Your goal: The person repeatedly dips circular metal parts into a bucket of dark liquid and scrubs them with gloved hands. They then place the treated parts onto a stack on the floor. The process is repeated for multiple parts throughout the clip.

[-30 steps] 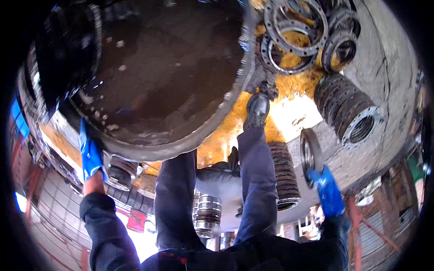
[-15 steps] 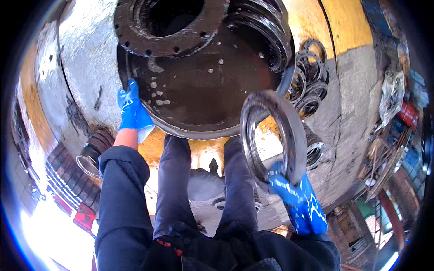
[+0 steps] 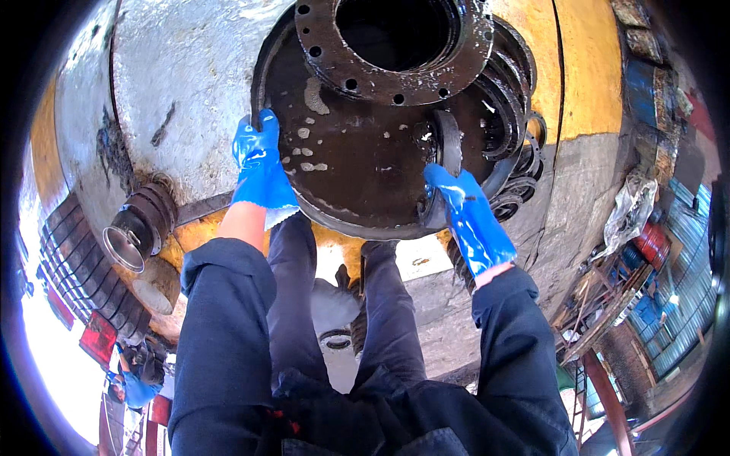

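Note:
In front of me lies a wide round metal pan (image 3: 365,230) with dark oily liquid in it. My left hand (image 3: 260,163), in a blue rubber glove, is closed on the pan's left rim. On the right, my gloved right hand (image 3: 465,213) grips a metal ring (image 3: 449,140), which stands nearly on edge over the near right part of the pan. The ring's lower part is partly behind the glove, and whether it touches the liquid I cannot tell. A large dark flange (image 3: 372,85) with bolt holes rests at the pan's far side. Beside it, several curved rings (image 3: 511,95) lean together.
Several smaller rings (image 3: 521,190) lie on the floor right of the pan. A stack of cylindrical metal parts (image 3: 141,224) stands at the left. Crumpled clear plastic (image 3: 633,205) and a red container (image 3: 652,245) are farther right. A person in blue (image 3: 139,387) is at the lower left.
My right hand has carried the ring from beside the pan's near right edge to over the pan, turning it more edge-on. The view has shifted; my left hand stays on the rim.

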`<state>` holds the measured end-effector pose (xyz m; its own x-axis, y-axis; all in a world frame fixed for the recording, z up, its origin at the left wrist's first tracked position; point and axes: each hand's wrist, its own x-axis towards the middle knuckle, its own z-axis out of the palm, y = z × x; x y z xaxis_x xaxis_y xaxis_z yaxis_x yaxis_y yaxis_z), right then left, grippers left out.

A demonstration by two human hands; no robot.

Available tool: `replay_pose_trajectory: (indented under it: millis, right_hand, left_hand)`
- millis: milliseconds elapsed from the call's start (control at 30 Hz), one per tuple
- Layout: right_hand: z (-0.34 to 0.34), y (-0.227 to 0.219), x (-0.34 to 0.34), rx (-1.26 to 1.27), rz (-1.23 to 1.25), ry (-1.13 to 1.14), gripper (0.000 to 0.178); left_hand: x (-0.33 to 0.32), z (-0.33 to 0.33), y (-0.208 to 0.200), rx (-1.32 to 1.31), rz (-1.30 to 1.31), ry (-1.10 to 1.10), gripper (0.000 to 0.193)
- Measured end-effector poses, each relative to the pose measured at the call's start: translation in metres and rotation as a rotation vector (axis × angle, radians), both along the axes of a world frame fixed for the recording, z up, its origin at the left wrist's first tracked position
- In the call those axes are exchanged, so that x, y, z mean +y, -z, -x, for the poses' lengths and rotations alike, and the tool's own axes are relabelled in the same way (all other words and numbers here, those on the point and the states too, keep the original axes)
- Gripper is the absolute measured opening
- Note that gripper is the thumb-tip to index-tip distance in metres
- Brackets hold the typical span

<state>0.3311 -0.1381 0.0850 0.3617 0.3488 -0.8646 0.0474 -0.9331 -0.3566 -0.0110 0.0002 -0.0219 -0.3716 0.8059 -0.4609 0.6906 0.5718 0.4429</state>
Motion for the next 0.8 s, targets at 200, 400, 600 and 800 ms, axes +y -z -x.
replay_pose_trajectory:
  millis: [200,400,600,800]
  right_hand:
    - [0.027,0.004,0.022,0.041,-0.110,-0.032,0.042]
    - [0.078,-0.019,0.078,-0.037,-0.205,-0.169,0.055]
    - [0.095,-0.011,0.082,-0.007,-0.190,-0.227,0.055]
    - [0.016,0.097,0.001,0.190,-0.316,0.474,0.043]
  left_hand:
    - [-0.002,0.000,-0.014,0.015,0.020,-0.007,0.057]
    - [0.002,0.008,0.000,0.051,-0.016,-0.012,0.057]
    - [-0.001,0.010,-0.007,0.019,-0.061,-0.027,0.056]
    - [-0.002,0.001,0.009,0.019,-0.036,-0.020,0.055]
